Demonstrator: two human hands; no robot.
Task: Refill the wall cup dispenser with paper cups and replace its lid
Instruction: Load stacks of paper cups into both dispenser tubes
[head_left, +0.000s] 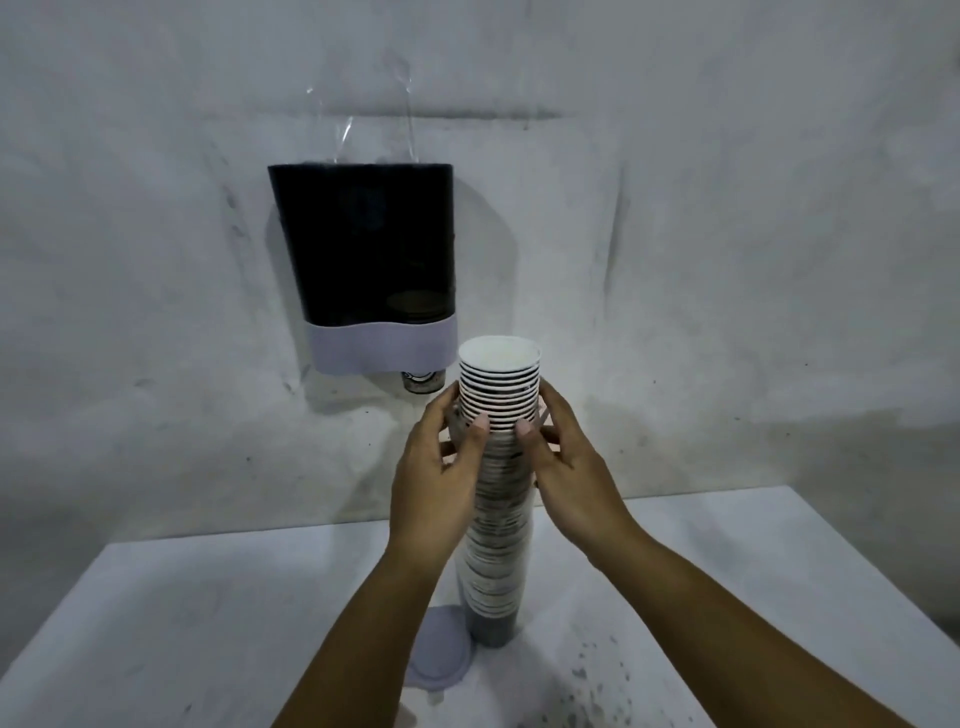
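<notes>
A tall stack of white paper cups (498, 395) stands upright on the white table (208, 623), mouths up. My left hand (441, 478) and my right hand (566, 467) grip the stack's upper part from either side, thumbs at the front. On the wall to the left hangs the cup dispenser (369, 260), with a dark body, a pale lilac base band and an uncovered top. One cup's bottom (423, 382) pokes out beneath it. The round lilac lid (436, 649) lies flat on the table at the foot of the stack, partly hidden by my left forearm.
Clear plastic wrap (358, 119) is stuck to the wall above the dispenser. The grey wall is close behind the table. Dark speckles (597, 675) mark the table's right front. The table's right edge drops off at the far right.
</notes>
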